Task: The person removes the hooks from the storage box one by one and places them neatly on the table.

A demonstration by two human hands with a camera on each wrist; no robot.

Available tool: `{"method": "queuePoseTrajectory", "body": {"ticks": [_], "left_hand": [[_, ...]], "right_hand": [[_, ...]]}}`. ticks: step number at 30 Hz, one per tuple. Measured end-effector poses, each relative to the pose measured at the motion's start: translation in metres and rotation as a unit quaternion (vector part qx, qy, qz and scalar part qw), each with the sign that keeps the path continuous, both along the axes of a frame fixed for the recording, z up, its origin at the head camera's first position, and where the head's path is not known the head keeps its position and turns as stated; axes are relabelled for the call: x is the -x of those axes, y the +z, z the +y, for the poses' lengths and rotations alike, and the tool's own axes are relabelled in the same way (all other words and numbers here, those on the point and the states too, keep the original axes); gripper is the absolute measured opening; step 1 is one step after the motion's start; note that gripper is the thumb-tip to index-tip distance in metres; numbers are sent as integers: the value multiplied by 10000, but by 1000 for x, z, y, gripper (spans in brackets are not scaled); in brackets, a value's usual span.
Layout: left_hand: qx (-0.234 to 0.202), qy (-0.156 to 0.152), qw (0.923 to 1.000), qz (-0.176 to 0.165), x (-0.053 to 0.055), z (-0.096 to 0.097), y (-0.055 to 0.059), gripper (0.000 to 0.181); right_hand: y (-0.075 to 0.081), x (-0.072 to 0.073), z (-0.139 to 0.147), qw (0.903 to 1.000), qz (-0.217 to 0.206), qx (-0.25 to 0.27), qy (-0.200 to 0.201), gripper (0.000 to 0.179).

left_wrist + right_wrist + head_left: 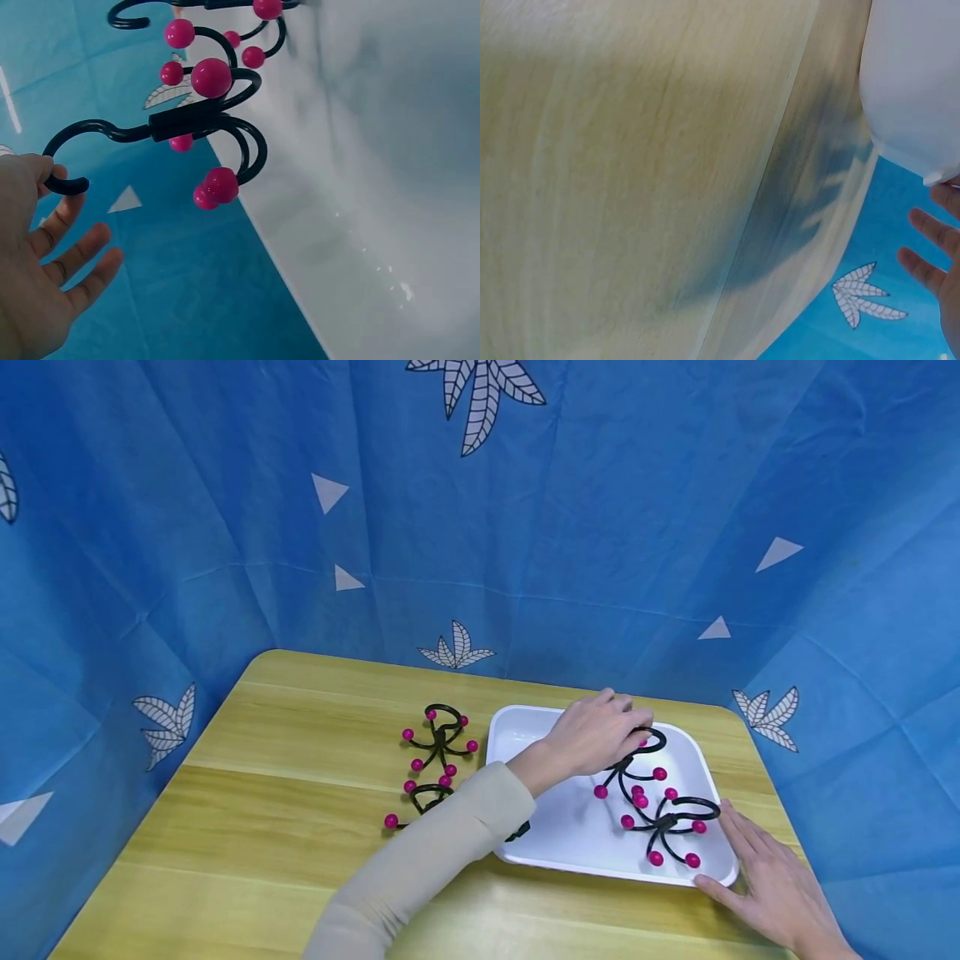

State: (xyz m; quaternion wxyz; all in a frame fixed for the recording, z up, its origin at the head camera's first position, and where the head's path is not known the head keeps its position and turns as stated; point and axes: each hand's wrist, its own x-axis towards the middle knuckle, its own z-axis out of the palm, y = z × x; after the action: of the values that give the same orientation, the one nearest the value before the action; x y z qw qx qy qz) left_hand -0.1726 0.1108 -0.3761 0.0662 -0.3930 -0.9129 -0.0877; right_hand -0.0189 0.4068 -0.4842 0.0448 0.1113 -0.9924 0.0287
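My left hand (592,735) reaches over a white tray (525,839) and pinches the curled hook end of a black multi-arm hanger with pink ball tips (184,120). That hanger (624,763) is over the tray's middle. A second such hanger (666,823) lies in the tray's right end, its hook end near my right hand (776,885). My right hand spans the tray's near right corner, thumb and fingertips touching the rim, fingers fairly straight. The right wrist view shows only part of the hand (937,247) beside the tray's outer wall (911,97).
Left of the tray, another black hanger (440,739) lies on the wooden table (247,810). A further one (427,793) is partly hidden by my left sleeve (442,852). A blue patterned curtain (600,527) hangs behind and beside the table.
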Motion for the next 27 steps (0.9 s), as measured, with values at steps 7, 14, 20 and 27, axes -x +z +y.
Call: {"method": "queuePoseTrajectory", "body": {"ticks": [7,14,20,27], "left_hand": [[-107,-22,9999,80,-11,-19,15,29],[-304,-119,9991,274,-22,-40,31,28],[-356,-157,9986,363,-32,-57,43,28],[-539,-149,9974,448,-37,-82,53,28]], "right_hand": [[2,1,0,9999,-157,-41,-42,110],[1,1,0,9996,-244,-93,-87,111],[4,2,0,9990,-386,-165,-131,112],[3,1,-2,9984,-489,-207,-180,112]]}}
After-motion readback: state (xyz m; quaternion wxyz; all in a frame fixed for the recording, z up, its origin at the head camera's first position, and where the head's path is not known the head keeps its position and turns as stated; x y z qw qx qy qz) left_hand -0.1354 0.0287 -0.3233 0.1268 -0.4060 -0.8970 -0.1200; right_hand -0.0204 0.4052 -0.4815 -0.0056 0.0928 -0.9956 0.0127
